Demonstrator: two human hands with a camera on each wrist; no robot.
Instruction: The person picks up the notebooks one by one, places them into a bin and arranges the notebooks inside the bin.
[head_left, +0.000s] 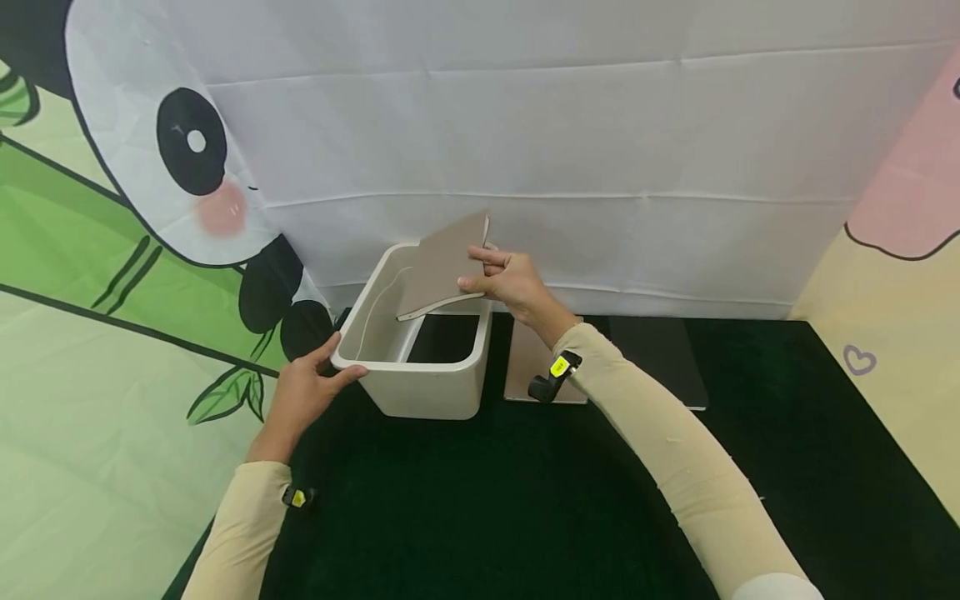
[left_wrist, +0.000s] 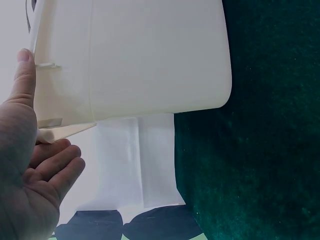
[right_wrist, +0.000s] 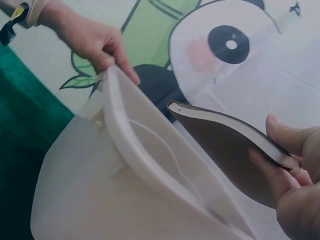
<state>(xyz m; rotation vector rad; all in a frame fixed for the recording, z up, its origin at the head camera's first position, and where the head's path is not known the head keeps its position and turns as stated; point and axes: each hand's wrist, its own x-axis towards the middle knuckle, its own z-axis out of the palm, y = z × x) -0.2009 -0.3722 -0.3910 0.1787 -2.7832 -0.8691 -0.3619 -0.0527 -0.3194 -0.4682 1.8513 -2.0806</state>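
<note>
A white plastic bin (head_left: 423,392) stands near the back of the table. My left hand (head_left: 303,396) grips its near left corner, with the thumb along the front rim and the fingers at the left side. Above the bin's opening, my right hand (head_left: 513,287) pinches a beige notebook (head_left: 446,262) by its right edge. The notebook is tilted, and its pale page edges (right_wrist: 230,122) face up in the right wrist view. A black flat thing (head_left: 446,337) shows inside the bin; I cannot tell its kind.
Right of the bin, a beige notebook (head_left: 525,367) lies flat, partly under my right forearm. Beside it is a black notebook (head_left: 660,358). Dark green cloth (head_left: 480,500) covers the table. A white cloth wall (head_left: 562,142) rises behind, with a printed panda (head_left: 191,142) at left.
</note>
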